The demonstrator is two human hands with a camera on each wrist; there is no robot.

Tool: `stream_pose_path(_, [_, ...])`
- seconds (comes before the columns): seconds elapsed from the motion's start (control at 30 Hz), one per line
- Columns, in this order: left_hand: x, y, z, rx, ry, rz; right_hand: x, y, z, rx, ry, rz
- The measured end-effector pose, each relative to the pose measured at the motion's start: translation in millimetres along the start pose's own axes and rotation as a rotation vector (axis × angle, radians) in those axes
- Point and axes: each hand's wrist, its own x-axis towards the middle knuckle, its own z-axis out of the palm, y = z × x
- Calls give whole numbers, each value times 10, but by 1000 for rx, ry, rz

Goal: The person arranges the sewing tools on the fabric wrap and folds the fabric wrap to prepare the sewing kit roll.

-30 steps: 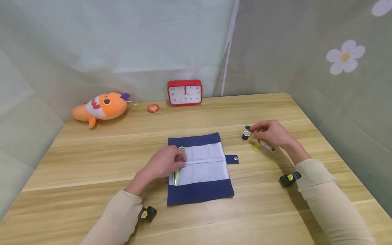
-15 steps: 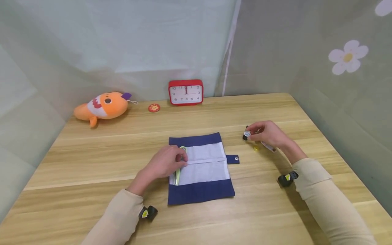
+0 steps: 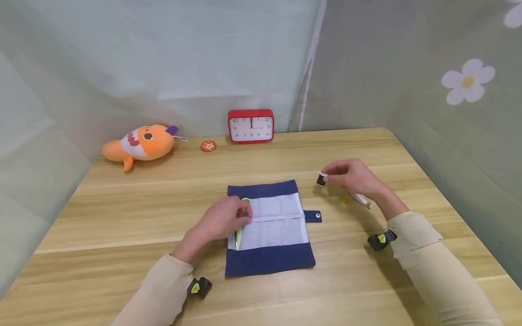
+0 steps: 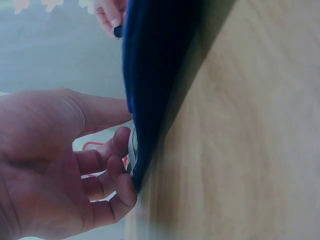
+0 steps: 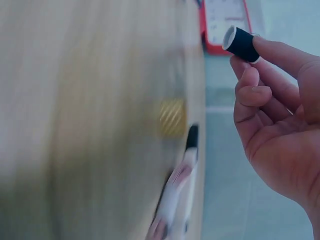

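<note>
My right hand (image 3: 356, 177) pinches a small spool of black thread (image 3: 321, 179) by thumb and fingertips, above the table at the right. In the right wrist view the spool (image 5: 242, 44) is tilted, its white end showing. My left hand (image 3: 226, 217) rests on the left side of an unfolded navy fabric case (image 3: 271, 260) with a pale lining. Under its loosely bent fingers lies a pair of light green scissors (image 3: 238, 239), partly hidden by the hand. The left wrist view shows the fingertips (image 4: 125, 192) right at the case's edge.
Below the right hand lie a yellow ridged piece (image 5: 172, 117) and a slim white item (image 3: 360, 200). A snap strap (image 3: 313, 216) sticks out from the case. Along the back are an orange plush shark (image 3: 151, 142), a round red badge (image 3: 208, 146) and a red clock (image 3: 251, 127).
My right hand has taken hold of the thread spool and raised it off the table, slightly leftward. The left hand has stayed in place on the case.
</note>
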Motion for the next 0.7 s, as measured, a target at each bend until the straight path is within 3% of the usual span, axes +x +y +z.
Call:
stream_pose_path(0.27, [-9, 5, -2, -1, 22, 31, 123, -410, 201, 156, -24, 10])
stream_pose_path(0.47, [-1, 0, 1, 9, 45, 45, 206, -724, 486, 203, -63, -51])
stream_pose_path(0.7, [11, -16, 12, 12, 50, 53, 245, -876, 868, 263, -164, -103])
